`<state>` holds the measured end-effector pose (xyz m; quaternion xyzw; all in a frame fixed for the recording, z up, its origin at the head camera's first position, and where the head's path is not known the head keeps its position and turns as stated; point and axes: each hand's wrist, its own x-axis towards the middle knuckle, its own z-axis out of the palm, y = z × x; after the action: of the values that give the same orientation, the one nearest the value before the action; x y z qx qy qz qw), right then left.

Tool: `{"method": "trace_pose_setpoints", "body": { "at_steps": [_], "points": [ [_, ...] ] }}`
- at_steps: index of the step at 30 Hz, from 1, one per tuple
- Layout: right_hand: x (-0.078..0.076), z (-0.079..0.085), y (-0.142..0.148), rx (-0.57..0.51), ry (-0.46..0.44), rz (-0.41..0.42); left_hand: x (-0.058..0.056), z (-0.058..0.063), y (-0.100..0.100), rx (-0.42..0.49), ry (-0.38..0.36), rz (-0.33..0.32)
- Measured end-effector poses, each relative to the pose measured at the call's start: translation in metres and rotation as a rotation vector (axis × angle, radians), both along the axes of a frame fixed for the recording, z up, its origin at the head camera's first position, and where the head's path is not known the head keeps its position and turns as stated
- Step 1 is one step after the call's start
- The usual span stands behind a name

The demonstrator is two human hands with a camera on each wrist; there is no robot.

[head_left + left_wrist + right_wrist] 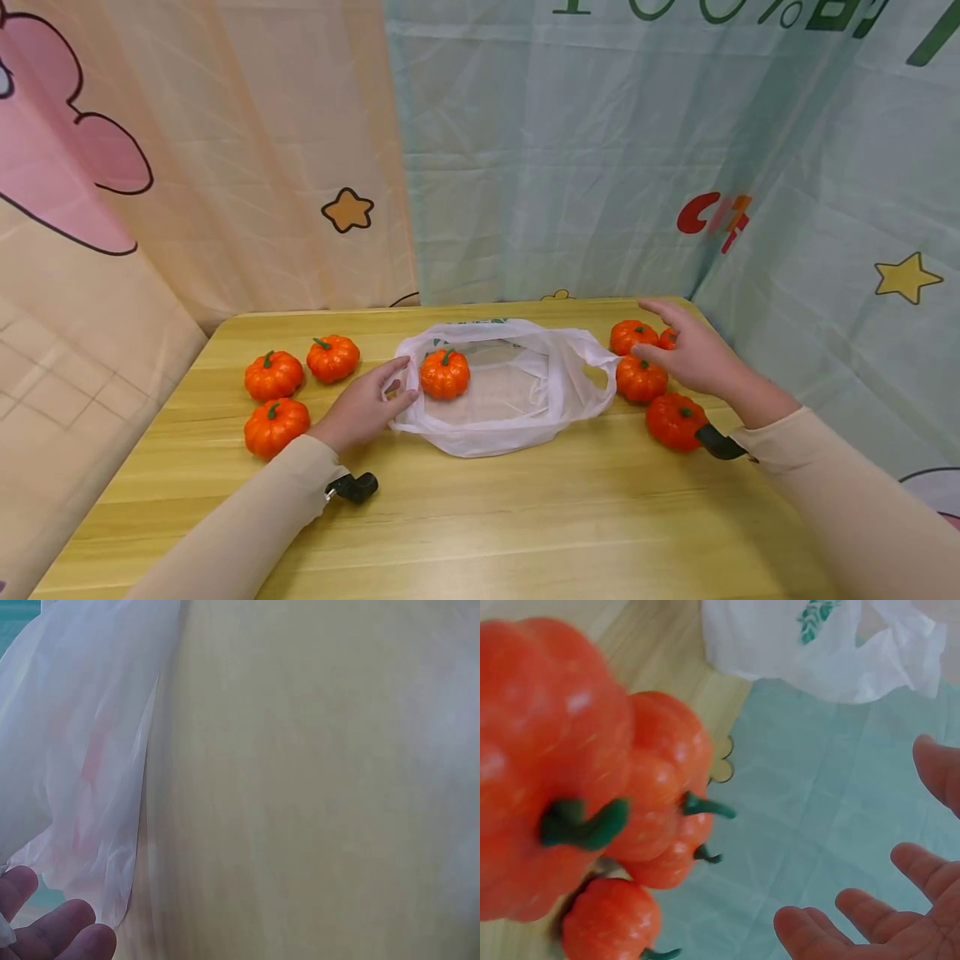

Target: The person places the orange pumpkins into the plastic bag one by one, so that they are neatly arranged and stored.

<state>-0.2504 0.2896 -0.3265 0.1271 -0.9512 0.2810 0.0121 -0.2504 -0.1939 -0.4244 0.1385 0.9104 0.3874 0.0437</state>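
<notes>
A white plastic bag [480, 442] lies with its mouth spread wide at the middle of the table. Inside it, toward the left, sits one small orange pumpkin [445, 374] with a green stem. My left hand [363, 408] holds the bag's left handle; in the left wrist view its fingertips [71, 919] show beside the thin plastic. Over the right-hand group of pumpkins [641, 381], my right hand [693, 354] is spread with thumb and fingers apart and nothing between them. The right wrist view shows these pumpkins [660, 780] beside the extended fingers [870, 915].
On the left of the wooden table [480, 525] are three more pumpkins [273, 376], close to my left forearm. Another pumpkin [675, 422] lies near my right wrist. Printed cloth [525, 167] hangs behind the table and along both sides.
</notes>
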Motion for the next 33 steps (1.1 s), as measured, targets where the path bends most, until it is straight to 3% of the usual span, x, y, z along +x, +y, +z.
{"method": "trace_pose_setpoints", "body": {
  "at_steps": [17,26,33],
  "points": [
    [0.006,-0.04,0.046,0.084,-0.111,0.03,0.0,0.002,-0.001,0.004,0.002,-0.002],
    [0.016,-0.05,0.058,0.088,-0.194,0.065,0.0,0.001,-0.001,0.006,0.008,-0.009],
    [0.022,-0.056,0.068,0.03,-0.24,0.102,0.001,0.002,0.0,0.013,-0.002,-0.011]
  ]
}}
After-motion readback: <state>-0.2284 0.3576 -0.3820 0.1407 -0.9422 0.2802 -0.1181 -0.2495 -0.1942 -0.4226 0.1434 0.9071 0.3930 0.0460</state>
